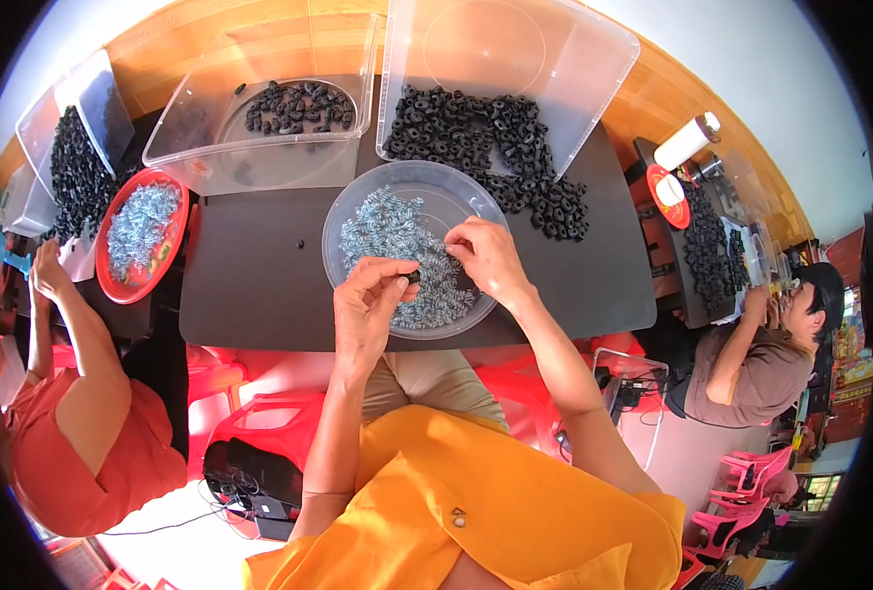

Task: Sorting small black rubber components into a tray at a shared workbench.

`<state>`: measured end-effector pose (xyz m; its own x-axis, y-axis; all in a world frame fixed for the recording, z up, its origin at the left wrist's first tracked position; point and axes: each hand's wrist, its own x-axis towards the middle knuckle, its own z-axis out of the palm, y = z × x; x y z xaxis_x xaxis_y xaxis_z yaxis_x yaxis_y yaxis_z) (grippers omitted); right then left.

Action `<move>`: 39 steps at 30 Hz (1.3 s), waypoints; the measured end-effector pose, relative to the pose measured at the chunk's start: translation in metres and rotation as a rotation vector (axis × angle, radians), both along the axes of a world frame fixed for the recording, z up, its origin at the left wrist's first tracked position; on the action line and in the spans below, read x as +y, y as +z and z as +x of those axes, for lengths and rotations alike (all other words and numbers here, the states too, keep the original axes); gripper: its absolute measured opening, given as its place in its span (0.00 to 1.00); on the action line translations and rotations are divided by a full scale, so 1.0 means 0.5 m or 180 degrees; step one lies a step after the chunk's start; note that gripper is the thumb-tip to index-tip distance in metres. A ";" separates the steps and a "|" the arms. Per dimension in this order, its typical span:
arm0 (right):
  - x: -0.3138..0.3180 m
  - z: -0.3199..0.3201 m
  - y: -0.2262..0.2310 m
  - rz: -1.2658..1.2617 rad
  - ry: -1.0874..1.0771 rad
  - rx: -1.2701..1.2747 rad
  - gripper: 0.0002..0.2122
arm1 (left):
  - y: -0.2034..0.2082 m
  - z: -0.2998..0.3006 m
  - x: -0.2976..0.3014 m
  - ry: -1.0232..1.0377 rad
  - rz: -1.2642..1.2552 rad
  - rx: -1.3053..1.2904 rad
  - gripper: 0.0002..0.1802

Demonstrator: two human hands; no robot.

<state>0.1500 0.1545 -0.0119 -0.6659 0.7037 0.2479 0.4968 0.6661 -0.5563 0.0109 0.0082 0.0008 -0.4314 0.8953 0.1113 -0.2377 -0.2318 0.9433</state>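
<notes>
My left hand (370,300) pinches a small black plastic part (412,277) between thumb and fingertips, over the near left rim of a round clear basin (335,228). In the basin lies a heap of small, shiny, pale blue spring-like pieces (389,228). My right hand (488,258) is above the right part of the heap, thumb and index finger closed together. Anything between those fingertips is too small to make out. The two hands are a short way apart.
Black ring-shaped parts (545,211) spill from a tipped clear bin (584,88) behind the basin. Another clear bin (250,162) holds black parts, back left. One loose part (300,244) lies on the dark table (250,285). A red basin (112,280) stands left. People sit at both sides.
</notes>
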 end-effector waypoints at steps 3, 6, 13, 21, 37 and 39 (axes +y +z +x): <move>-0.005 -0.001 0.015 -0.0571 -0.0146 0.0478 0.06 | -0.007 -0.006 -0.004 -0.0021 0.0089 -0.0149 0.10; -0.011 0.005 0.028 -0.0953 -0.0142 0.0760 0.04 | -0.001 -0.006 -0.002 -0.0135 -0.0189 -0.0419 0.11; -0.075 0.012 0.106 -0.1275 0.0529 0.1032 0.05 | 0.005 0.001 0.007 -0.0036 -0.0247 -0.0619 0.12; -0.061 0.021 0.084 -0.1789 0.0240 0.1095 0.05 | -0.003 -0.002 0.030 -0.0062 -0.0300 -0.0219 0.14; -0.050 0.017 0.043 -0.2639 0.0053 0.1984 0.08 | -0.011 0.018 0.100 0.0138 -0.0388 0.0381 0.05; -0.052 0.013 0.041 -0.2550 0.0028 0.2352 0.08 | -0.013 0.016 0.101 0.0133 -0.0455 0.0444 0.05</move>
